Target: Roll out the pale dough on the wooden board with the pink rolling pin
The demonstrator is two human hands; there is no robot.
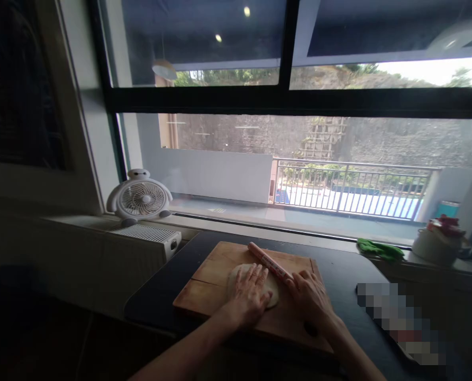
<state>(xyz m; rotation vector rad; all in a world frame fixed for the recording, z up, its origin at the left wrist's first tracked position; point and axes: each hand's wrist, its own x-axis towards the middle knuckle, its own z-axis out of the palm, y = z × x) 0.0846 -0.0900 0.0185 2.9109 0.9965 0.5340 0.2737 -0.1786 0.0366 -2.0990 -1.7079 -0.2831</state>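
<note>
A flattened round of pale dough (273, 295) lies on a wooden cutting board (208, 270). My left hand (250, 291) rests flat on top of the dough, its fingers stretched out and covering much of it. Just right of the dough, my right hand (309, 291) is closed over the near end of a wooden rolling pin (268, 260). The pin slants away to the upper left across the board, with its far end near the back edge. Dark printed marks run along its side. My right palm and fingers hide the near end of the pin.
The board sits on a dark table (160, 283) by a window. A white fan (144, 198) stands at the left above a radiator (148, 235). On the right sill are a green cloth (380, 248) and a pale pot (438, 246). A blurred-out object (398, 320) lies at the table's right.
</note>
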